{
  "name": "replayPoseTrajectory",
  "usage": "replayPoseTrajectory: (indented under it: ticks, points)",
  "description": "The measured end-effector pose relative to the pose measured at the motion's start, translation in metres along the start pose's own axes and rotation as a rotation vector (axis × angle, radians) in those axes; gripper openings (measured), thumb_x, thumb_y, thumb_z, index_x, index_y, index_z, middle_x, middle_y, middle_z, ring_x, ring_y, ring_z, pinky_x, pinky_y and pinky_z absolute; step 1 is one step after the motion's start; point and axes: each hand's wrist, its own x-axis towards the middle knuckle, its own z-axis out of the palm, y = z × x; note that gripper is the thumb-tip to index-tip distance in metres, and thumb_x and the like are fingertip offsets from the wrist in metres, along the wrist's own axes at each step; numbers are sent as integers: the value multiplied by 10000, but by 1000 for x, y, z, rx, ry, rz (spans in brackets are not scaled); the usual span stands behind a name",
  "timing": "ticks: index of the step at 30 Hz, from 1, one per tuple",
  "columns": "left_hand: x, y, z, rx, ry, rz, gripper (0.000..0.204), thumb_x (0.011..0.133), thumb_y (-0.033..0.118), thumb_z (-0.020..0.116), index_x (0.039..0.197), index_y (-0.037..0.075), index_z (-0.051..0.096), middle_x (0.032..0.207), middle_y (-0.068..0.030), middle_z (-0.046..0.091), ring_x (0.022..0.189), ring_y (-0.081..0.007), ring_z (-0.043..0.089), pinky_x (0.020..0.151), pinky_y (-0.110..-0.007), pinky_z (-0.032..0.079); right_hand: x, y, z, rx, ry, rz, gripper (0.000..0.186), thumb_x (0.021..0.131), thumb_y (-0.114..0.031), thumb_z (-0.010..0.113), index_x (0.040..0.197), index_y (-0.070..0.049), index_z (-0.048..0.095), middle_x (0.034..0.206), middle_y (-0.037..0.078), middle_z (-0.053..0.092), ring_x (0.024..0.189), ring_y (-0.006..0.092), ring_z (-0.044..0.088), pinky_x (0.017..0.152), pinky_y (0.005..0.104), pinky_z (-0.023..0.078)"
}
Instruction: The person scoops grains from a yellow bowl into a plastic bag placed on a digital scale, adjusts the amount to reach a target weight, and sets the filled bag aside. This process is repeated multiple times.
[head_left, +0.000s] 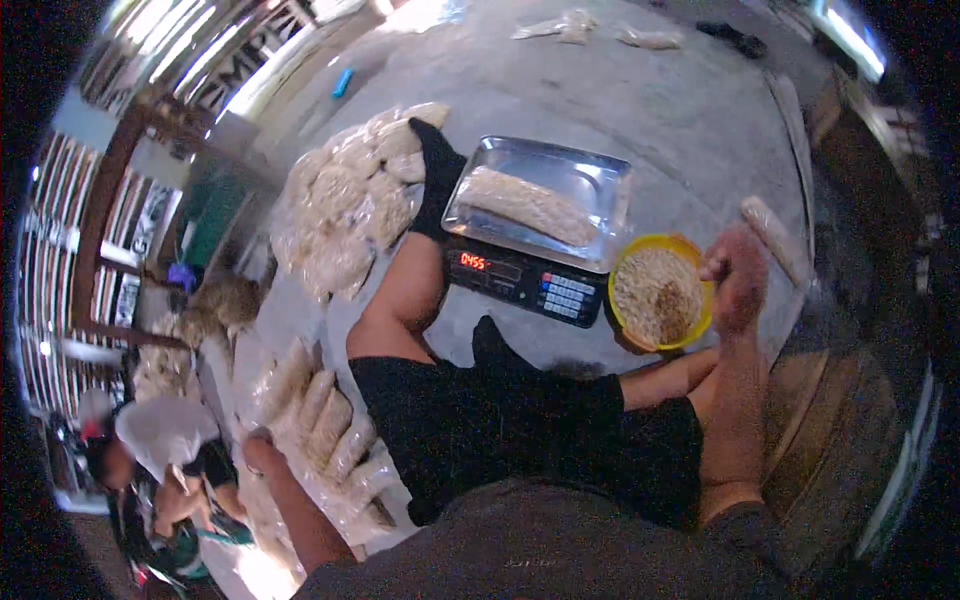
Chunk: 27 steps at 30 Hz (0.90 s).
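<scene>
At the right rim of a yellow bowl (706, 330) is my right hand (738, 282), its fingers curled; what they hold, if anything, is hidden. Pale, flaky pieces (650, 285) fill the bowl, with a browner patch toward the near side. My left hand (263, 452) reaches low to the left, beside long, clear bags of pale pieces (325, 415); its fingers are too hidden to read. Between my legs stands a digital scale (525, 284) with a lit red display. One long filled bag (530, 205) lies on its metal tray (590, 165).
A heap of filled clear bags (345, 205) lies beyond my left leg. Another long bag (775, 240) rests right of the bowl. Across the floor are a blue object (342, 82) and some plastic bags (570, 27). Another person (170, 440) sits at the far left.
</scene>
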Motion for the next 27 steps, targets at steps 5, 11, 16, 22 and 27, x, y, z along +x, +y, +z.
replayPoseTrajectory:
  ticks: [5,11,16,22,27]
  points:
    - [-54,111,-27,-503,-47,-488,584,982,440,563,1243,-81,596,1261,-273,617,1179,-398,596,1014,-453,467,-17,44,14,-1151,-317,73,311,916,-331,685,1026,-40,711,940,158,721,867,297,699,800,406,549]
    - [-96,269,-337,-1145,-92,181,887,958,568,602,1458,-122,355,1504,-349,376,1431,-441,355,1197,-512,248,0,4,20,-844,-212,12,301,916,-290,700,1075,-36,717,979,163,732,887,287,712,816,392,557]
    - [-115,320,-524,-1681,-494,913,484,948,291,703,1293,-33,603,1255,-222,651,1171,-358,629,998,-411,495,6,64,3,-971,-291,102,259,923,-224,697,1091,-28,715,998,144,736,848,253,715,799,374,564]
    - [-133,438,-634,-1616,322,1032,274,925,246,674,1096,33,642,992,-184,636,998,-389,636,918,-492,502,21,97,17,-853,-314,-118,234,902,-137,663,1103,-29,717,1049,160,725,958,313,698,887,406,543]
    - [-107,503,-634,-1407,348,901,151,906,158,614,970,21,613,882,-185,617,884,-416,631,814,-516,506,27,98,19,-924,-347,-182,263,899,-89,612,1133,-18,709,1109,161,723,1044,342,688,954,428,528]
